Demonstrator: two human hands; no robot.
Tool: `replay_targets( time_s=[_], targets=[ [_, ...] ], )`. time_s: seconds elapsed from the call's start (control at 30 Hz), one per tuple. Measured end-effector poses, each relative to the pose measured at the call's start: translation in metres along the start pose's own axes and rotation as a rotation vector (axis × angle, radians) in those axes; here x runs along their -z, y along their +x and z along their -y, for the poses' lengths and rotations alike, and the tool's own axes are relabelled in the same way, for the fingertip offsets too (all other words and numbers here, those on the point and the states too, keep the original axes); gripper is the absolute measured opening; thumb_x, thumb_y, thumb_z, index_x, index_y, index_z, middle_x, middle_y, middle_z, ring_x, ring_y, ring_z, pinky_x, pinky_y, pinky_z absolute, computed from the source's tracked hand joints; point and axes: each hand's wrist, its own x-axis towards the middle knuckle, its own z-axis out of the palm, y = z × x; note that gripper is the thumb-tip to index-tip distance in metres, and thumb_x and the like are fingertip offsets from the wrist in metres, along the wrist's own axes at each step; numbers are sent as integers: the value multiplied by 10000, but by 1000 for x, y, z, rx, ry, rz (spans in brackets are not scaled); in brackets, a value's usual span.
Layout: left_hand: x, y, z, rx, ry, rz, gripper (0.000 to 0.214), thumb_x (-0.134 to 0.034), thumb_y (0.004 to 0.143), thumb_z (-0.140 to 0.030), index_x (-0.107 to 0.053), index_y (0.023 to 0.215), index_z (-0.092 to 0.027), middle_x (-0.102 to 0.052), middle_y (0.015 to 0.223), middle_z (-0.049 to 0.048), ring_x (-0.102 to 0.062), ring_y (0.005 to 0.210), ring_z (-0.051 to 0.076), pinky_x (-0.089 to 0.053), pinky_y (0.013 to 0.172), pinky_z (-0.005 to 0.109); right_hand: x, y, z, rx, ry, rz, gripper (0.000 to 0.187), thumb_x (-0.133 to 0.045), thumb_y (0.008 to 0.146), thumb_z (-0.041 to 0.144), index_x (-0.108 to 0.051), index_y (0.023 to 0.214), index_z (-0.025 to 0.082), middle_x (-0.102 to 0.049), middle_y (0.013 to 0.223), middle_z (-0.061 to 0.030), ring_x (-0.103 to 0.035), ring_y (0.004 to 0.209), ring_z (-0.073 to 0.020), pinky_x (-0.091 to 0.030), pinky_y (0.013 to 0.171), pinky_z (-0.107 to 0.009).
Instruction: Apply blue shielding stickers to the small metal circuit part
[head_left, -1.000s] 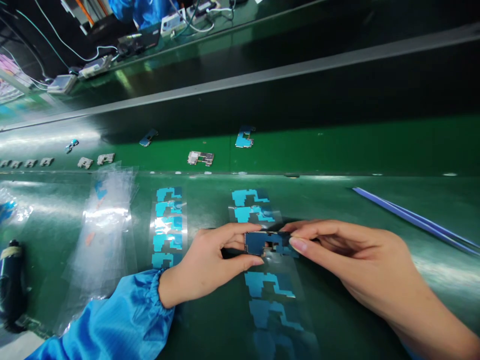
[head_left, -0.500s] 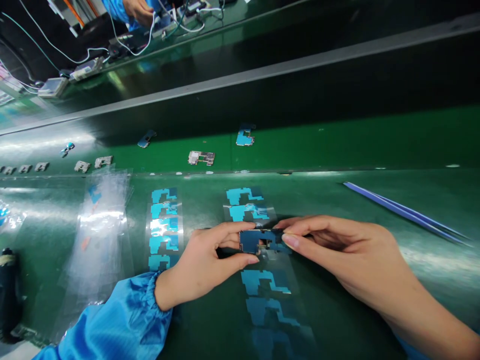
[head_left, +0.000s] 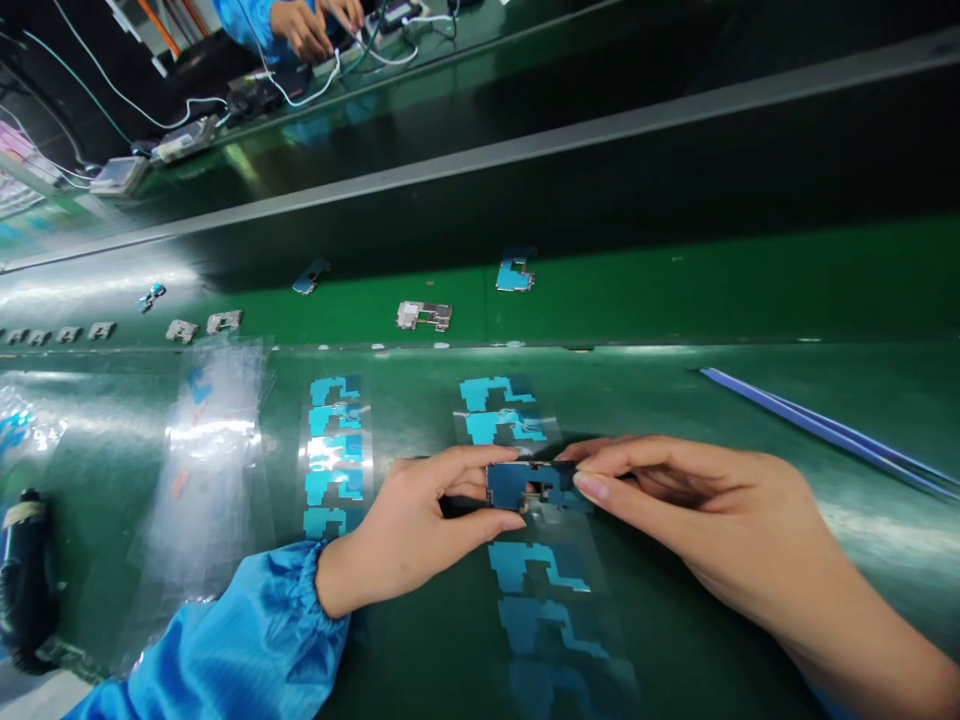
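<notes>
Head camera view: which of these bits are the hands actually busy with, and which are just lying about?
In use:
- left hand
- right hand
- small blue part, pinched between both
- sticker strip under it

Lying about:
- second sticker strip
- blue tweezers
- clear film pile
- metal parts on belt

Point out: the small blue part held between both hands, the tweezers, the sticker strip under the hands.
small blue part (head_left: 525, 483), head view, its blue face.
tweezers (head_left: 825, 432), head view, mid-length of the blue arms.
sticker strip (head_left: 536, 568), head view, a blue sticker below the hands.
</notes>
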Motion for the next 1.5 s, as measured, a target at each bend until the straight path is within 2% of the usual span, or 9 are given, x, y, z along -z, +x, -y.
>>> replay_targets(
  time_s=[0.37,0.7,0.83,0.97,1.07,1.3,1.5],
  targets=[
    [0,1,-1,33,-43,5,504,-876,845,-187,-743,1331,-209,-850,1110,44,-825,1039,207,-683,939,251,-2,-2,4,-11,2,-15,442,-918,696,735,-823,716,304,-840,956,-23,-786,836,-195,-630,760,-245],
    [0,-1,-3,22,-7,-1,471,-872,851,-189,-751,1306,-215,-853,1088,35,-831,1018,221,-695,944,292,1,1,0,-2,12,9,402,-922,737,681,-825,741,291,-841,973,-56,-788,808,-236,-656,732,-306],
    [0,0,-4,25,3,10,469,-872,852,-192,-747,1303,-218,-852,1096,33,-827,1040,230,-696,956,307,6,4,-6,17,-19,81,366,-909,775,639,-832,755,282,-844,984,-58,-781,774,-222,-650,697,-289],
    [0,1,-4,16,-7,13,461,-872,853,-193,-742,1296,-204,-852,1094,41,-828,1032,226,-693,967,313,7,6,-12,27,-19,49,312,-898,808,583,-829,768,281,-845,1010,-52,-779,766,-206,-633,683,-269],
    [0,2,-4,14,-5,19,459,-870,857,-196,-738,1297,-197,-852,1096,48,-829,1026,227,-689,979,327,6,7,-13,51,-9,78,302,-894,811,565,-830,767,274,-844,978,-56,-782,753,-209,-627,660,-266],
    [1,0,-4,6,38,14,440,-868,864,-214,-741,1285,-216,-852,1093,41,-829,1022,232,-692,977,347,5,6,-5,29,-31,52,313,-893,803,565,-822,751,265,-842,966,-60,-732,684,-186,-593,602,-265],
    [0,1,-3,-11,35,12,428,-863,861,-190,-741,1270,-218,-855,1080,30,-833,1010,222,-695,964,316,4,11,2,79,-34,94,374,-900,756,605,-815,720,243,-839,884,-90,-772,670,-227,-622,583,-275]
  ],
)
